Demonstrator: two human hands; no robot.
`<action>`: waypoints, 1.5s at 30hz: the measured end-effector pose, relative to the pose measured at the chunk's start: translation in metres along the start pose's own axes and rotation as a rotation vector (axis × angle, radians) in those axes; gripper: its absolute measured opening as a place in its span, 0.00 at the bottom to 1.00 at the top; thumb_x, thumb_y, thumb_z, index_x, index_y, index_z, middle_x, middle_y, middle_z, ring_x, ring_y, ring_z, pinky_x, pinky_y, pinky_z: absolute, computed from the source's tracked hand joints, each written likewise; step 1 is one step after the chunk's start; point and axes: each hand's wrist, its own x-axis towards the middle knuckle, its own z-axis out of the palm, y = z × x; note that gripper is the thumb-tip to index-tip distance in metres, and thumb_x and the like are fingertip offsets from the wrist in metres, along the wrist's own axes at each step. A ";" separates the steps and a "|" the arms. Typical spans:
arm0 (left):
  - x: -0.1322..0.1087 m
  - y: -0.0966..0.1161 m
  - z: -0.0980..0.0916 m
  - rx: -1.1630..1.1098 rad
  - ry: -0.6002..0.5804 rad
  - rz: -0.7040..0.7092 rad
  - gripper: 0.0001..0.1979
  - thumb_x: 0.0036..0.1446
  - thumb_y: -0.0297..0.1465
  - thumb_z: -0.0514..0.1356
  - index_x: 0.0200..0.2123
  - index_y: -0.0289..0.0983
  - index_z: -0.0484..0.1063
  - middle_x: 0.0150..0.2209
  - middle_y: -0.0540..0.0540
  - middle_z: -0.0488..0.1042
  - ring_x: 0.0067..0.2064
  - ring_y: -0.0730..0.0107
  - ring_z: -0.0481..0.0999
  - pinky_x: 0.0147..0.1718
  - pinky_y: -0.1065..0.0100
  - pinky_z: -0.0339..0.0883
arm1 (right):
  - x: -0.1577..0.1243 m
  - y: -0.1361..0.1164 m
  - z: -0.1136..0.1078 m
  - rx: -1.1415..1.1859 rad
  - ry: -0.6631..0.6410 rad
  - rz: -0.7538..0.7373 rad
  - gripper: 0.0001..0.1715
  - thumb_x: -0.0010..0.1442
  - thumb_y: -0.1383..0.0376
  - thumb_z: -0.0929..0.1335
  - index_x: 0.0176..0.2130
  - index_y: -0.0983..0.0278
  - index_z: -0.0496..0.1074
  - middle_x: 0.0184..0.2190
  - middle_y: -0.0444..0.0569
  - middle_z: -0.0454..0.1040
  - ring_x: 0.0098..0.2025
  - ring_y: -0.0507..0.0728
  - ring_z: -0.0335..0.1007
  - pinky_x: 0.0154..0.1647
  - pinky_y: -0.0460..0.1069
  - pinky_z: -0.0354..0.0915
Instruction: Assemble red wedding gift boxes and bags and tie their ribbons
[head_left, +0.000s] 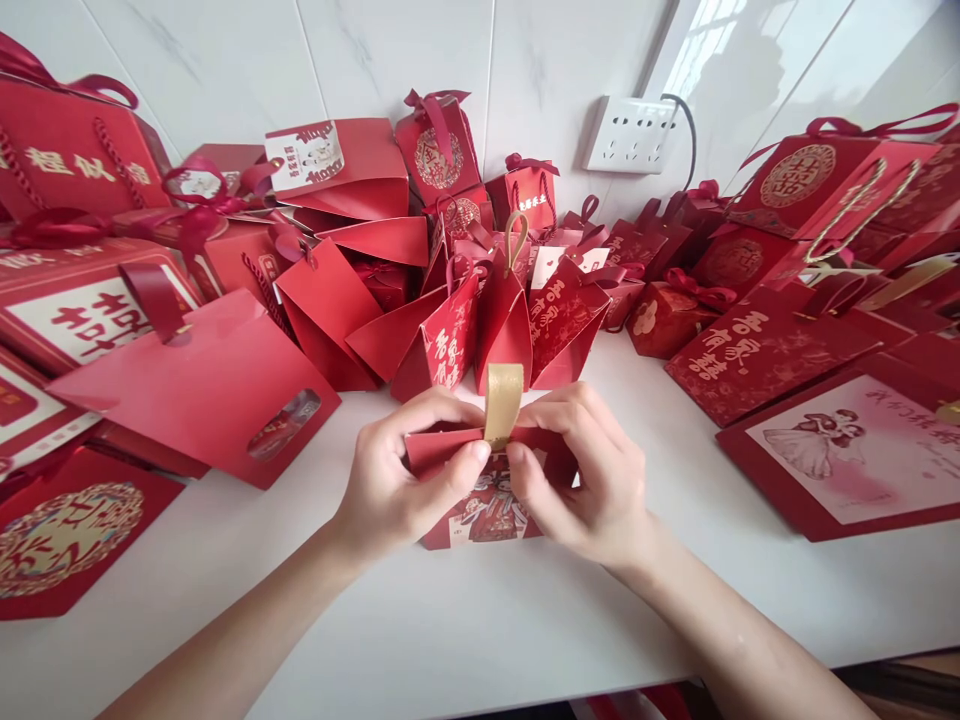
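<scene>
A small red gift box point(487, 500) with a printed picture on its front stands on the white counter point(465, 620) near the front edge. A gold ribbon loop point(502, 400) sticks up from its top flaps. My left hand point(405, 480) pinches the left flap beside the ribbon with thumb and fingers. My right hand point(581, 470) pinches the right flap, its fingertips meeting the left hand's at the ribbon's base. Both hands are closed on the box top.
Several red gift boxes and bags crowd the counter: a cluster of open ones point(480, 310) just behind the box, flat bags point(202, 390) at left, larger ones point(847, 450) at right. A wall socket point(630, 135) sits on the tiled wall.
</scene>
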 end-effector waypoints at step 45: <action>-0.005 -0.043 -0.011 0.041 -0.069 -0.095 0.44 0.45 0.39 0.69 0.62 0.40 0.52 0.60 0.34 0.65 0.62 0.46 0.65 0.56 0.50 0.66 | 0.001 0.030 -0.009 0.356 0.325 0.481 0.07 0.63 0.62 0.66 0.33 0.61 0.64 0.29 0.43 0.63 0.29 0.52 0.61 0.29 0.47 0.61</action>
